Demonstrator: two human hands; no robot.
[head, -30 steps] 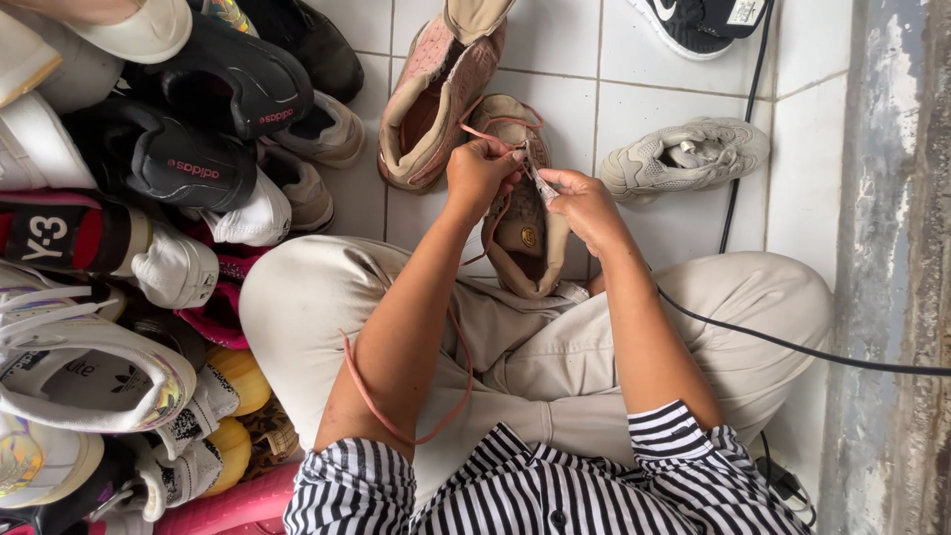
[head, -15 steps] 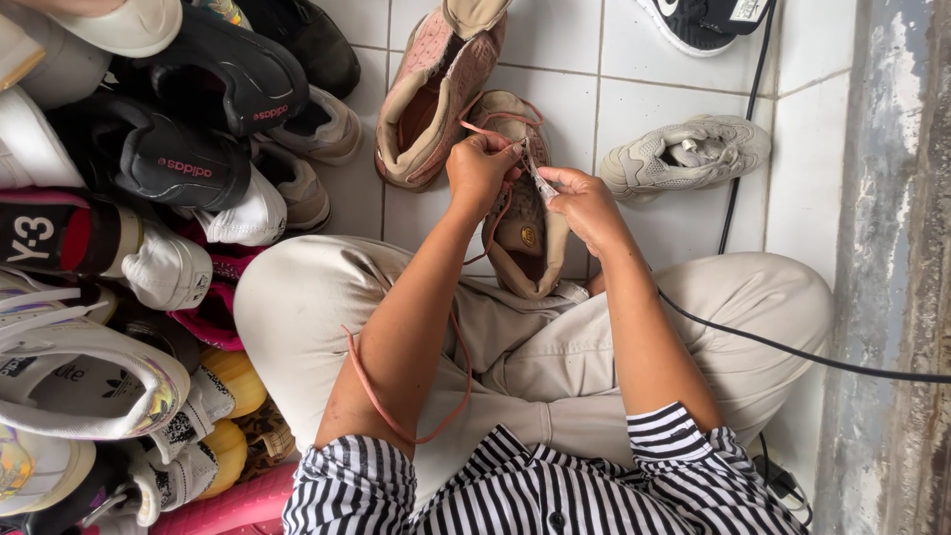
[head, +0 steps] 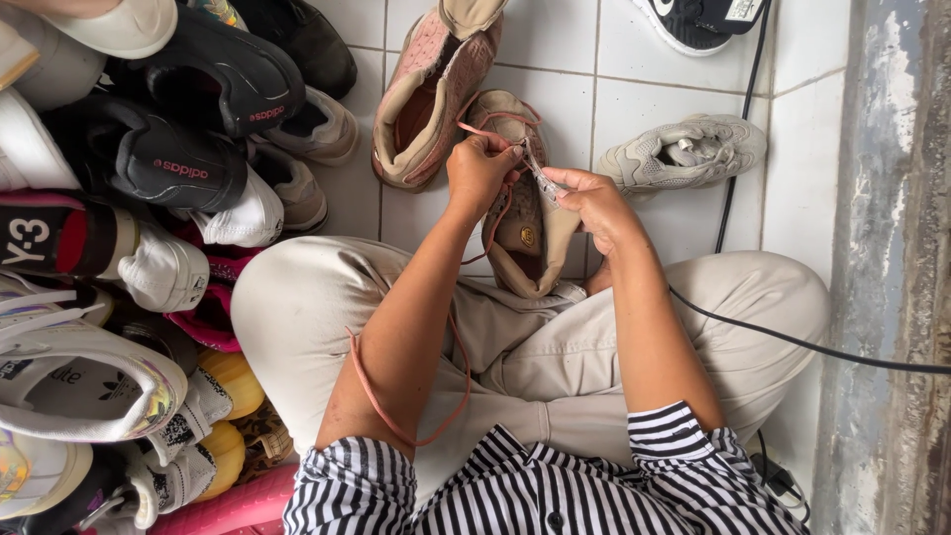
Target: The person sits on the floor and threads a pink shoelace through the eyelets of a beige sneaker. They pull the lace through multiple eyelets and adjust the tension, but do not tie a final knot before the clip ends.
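The tan shoe sits toe-away on the white tiled floor, just past the person's crossed legs. It looks light and soft-sided, so I'd steady it at the collar or tongue. Its mate lies just left of it, with a grey sneaker to its right. The salmon lace is limp and thin and trails from the shoe over the lap. The left hand is pinched shut on it at the eyelets, and the right hand is closed on the lace tip.
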